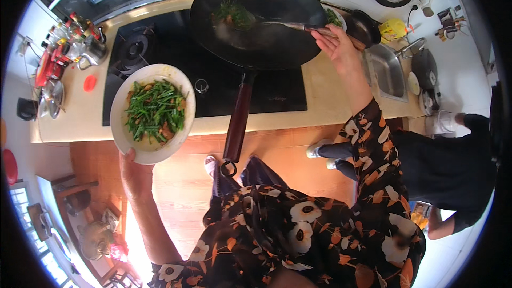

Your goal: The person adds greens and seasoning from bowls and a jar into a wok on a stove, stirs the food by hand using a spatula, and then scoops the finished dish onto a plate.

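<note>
My left hand (136, 174) grips the rim of a white plate (114, 114), which bears chopped green stalks with browned pieces (157, 112). My right hand (338, 46) holds the wooden handle of a metal cooking utensil (294, 26); its head lies in a large black wok (272, 50). Some of the green food (232, 13) sits at that head, inside the wok. Haze hangs over the wok. The wok's dark red handle (239, 124) points towards me, over the counter's front edge.
The wok stands over a black glass gas hob (272, 102) with another burner (134, 50) at left. Bottles (74, 30) and a metal jug (94, 52) stand farther left. A sink (386, 70) is at right, a smaller black pan (362, 28) beside the wok. Another person (444, 164) stands close at right.
</note>
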`<state>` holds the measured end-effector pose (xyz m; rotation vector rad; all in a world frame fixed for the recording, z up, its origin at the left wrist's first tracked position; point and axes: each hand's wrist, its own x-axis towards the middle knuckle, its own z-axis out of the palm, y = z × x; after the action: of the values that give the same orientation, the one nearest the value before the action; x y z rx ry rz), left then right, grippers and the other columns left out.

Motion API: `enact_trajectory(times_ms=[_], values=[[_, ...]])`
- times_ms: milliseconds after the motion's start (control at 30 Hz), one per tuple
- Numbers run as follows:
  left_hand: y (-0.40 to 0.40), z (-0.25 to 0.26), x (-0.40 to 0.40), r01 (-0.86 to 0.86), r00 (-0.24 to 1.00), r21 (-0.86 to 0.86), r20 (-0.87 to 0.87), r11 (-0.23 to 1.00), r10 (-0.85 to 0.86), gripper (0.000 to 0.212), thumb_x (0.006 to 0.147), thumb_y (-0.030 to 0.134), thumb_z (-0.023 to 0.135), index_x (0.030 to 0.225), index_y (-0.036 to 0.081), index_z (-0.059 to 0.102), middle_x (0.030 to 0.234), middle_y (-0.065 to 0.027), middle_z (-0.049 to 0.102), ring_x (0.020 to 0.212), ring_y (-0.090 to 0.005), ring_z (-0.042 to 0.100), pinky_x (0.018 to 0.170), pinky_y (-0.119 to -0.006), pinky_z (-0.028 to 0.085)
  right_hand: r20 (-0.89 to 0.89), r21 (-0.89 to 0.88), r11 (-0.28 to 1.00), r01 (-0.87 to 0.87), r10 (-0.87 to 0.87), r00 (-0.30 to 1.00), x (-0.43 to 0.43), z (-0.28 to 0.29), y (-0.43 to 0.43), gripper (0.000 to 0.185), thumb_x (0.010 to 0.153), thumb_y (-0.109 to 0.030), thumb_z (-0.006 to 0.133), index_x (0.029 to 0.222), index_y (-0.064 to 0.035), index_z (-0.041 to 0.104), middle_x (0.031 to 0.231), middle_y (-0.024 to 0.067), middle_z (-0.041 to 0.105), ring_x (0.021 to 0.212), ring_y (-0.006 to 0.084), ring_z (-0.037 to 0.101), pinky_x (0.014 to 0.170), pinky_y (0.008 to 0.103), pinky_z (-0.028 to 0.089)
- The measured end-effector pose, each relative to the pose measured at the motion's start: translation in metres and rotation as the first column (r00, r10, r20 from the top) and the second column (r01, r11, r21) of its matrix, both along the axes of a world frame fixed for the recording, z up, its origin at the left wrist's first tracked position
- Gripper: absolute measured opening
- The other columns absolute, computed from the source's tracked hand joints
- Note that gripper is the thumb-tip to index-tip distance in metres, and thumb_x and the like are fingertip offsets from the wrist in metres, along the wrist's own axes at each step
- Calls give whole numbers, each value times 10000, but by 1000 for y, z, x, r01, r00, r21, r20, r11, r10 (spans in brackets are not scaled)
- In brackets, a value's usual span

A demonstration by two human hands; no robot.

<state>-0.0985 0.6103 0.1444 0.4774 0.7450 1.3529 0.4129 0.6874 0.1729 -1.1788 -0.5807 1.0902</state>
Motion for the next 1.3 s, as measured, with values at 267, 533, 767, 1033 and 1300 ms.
enact_trajectory(times_ms=[267, 533, 767, 1033, 1300], values=[[37, 44, 45, 182, 977, 117, -133, 976, -166, 498, 884, 152, 501, 1326, 3, 327, 1305, -154, 437, 1177, -259, 475, 936, -423, 461, -172, 77, 995, 62, -48, 984, -28, 9, -3, 265, 851, -174, 596, 1036, 5, 534, 1066, 180, 598, 1010, 276, 606, 880, 310, 499], [90, 61, 90, 319, 937, 136, -193, 938, -291, 381, 897, 129, 466, 1251, -1, 408, 1206, -149, 518, 1069, -260, 558, 832, -394, 535, -259, 161, 976, 144, -99, 961, -8, 31, -27, 294, 831, -158, 614, 1044, 21, 518, 1076, 197, 588, 1025, 293, 597, 839, 292, 522], [141, 39, 134, 344, 935, 81, -114, 935, -335, 310, 873, 91, 500, 1153, -37, 462, 1103, -158, 553, 1002, -299, 577, 799, -421, 547, 146, 212, 971, 110, -143, 979, -13, 132, -90, 299, 879, -175, 545, 1084, 41, 512, 1076, 206, 591, 1000, 301, 611, 750, 280, 537], [167, 36, 164, 440, 897, 74, 7, 895, -441, 323, 868, 33, 462, 1171, -61, 403, 1116, -187, 478, 1077, -334, 523, 853, -506, 509, 885, 316, 900, -299, -167, 434, -103, 176, -148, 244, 860, -73, 528, 1078, 37, 523, 1097, 262, 573, 903, 336, 642, 717, 290, 534], [170, 34, 144, 524, 827, 95, 183, 847, -532, 365, 862, 24, 429, 1213, -59, 374, 1203, -196, 446, 1128, -333, 485, 881, -511, 489, 943, 163, 814, -558, -295, -155, -152, 190, -159, 207, 737, -108, 671, 897, -14, 580, 988, 326, 600, 816, 369, 662, 653, 312, 526]])
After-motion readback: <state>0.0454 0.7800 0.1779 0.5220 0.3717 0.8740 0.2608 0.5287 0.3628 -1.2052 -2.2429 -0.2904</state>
